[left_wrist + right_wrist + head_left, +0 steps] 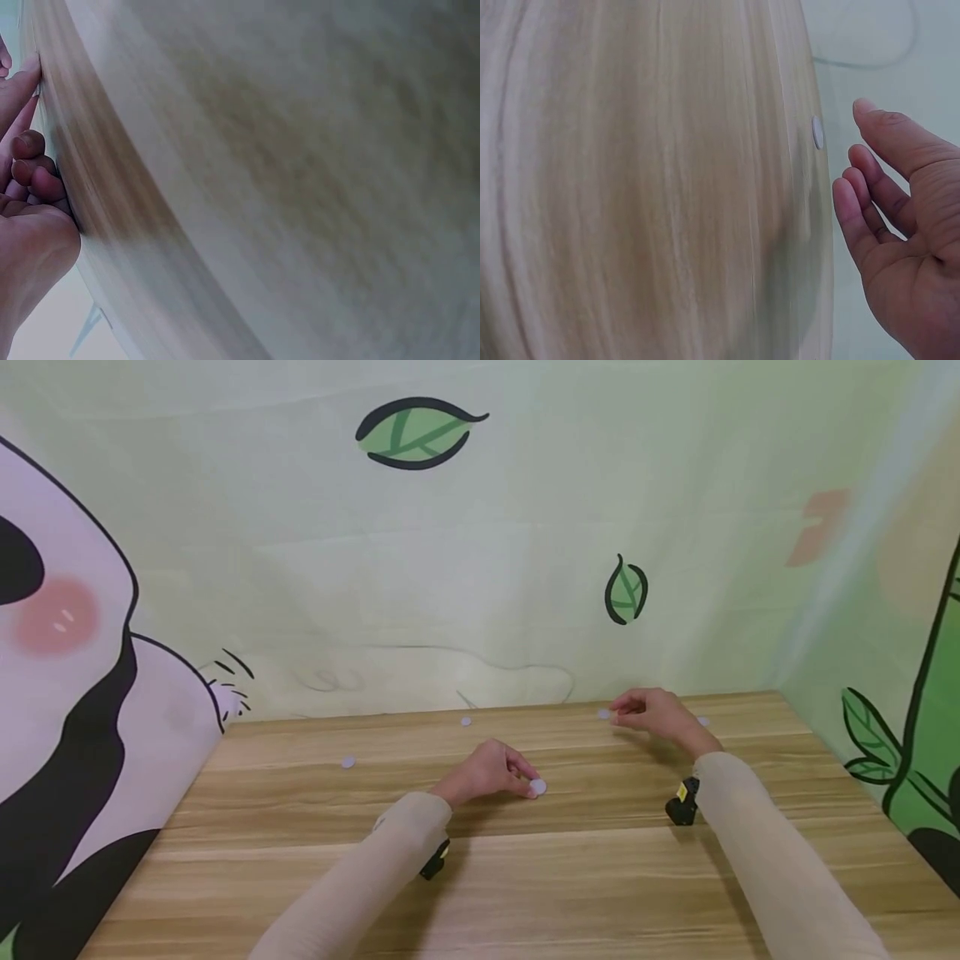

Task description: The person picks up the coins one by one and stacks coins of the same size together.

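In the head view my left hand [491,772] is low over the wooden table at the middle. Its thumb and index finger pinch the edge of a small white disc [537,787]. The left wrist view has this hand [30,180] at its left edge, the other fingers curled in. Near the table's back edge my right hand [656,714] hovers beside another white disc [603,714]. From the right wrist, that disc [817,133] lies flat on the wood, apart from the loosely bent fingers of the right hand [907,217], which hold nothing.
More white discs lie on the wooden table [570,893]: one at the left [348,762], one at the back [466,722], and one behind the right wrist [703,722]. A printed cloth backdrop [510,543] hangs behind the table. Dark cameras sit under both wrists.
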Demonstrator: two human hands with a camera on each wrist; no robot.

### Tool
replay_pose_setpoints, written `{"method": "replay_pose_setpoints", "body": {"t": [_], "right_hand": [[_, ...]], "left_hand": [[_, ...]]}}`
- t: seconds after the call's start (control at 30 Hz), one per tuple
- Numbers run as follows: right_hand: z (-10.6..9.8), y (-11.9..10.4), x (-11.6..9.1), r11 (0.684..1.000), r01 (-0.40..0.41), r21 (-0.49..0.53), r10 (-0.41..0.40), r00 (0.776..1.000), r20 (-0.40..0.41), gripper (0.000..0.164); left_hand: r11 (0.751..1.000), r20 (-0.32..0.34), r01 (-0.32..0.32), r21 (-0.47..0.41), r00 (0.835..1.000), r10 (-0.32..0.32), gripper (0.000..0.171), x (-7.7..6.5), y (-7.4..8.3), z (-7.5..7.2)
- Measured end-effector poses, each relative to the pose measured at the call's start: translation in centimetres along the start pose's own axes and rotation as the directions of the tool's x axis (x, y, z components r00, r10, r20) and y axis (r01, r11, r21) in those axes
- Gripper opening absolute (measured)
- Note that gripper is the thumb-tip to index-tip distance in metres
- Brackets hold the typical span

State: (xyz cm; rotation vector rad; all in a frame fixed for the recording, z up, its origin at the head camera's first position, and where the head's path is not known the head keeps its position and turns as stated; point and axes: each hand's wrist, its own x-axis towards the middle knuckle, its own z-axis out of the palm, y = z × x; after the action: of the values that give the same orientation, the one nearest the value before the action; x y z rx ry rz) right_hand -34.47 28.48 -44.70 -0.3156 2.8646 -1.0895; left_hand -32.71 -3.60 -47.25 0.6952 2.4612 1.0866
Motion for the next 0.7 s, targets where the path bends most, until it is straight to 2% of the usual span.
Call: {"method": "replay_pose_setpoints", "body": {"t": [0.33,0.7], "right_hand": [[0.4,0.7,0.7,1.0,0.006,-0.023,-0.007,0.999,-0.04,0.029],[1.4,1.3,0.7,0.997,-0.076,0.019,0.076,0.997,-0.023,0.036]], "left_hand": [[1.0,0.005,0.001,-0.007,1.0,-0.001,0.016,0.1,0.0,-0.1],[1.0,0.01,0.004,-0.024,1.0,-0.004,0.016,0.0,-0.2,0.0]]}}
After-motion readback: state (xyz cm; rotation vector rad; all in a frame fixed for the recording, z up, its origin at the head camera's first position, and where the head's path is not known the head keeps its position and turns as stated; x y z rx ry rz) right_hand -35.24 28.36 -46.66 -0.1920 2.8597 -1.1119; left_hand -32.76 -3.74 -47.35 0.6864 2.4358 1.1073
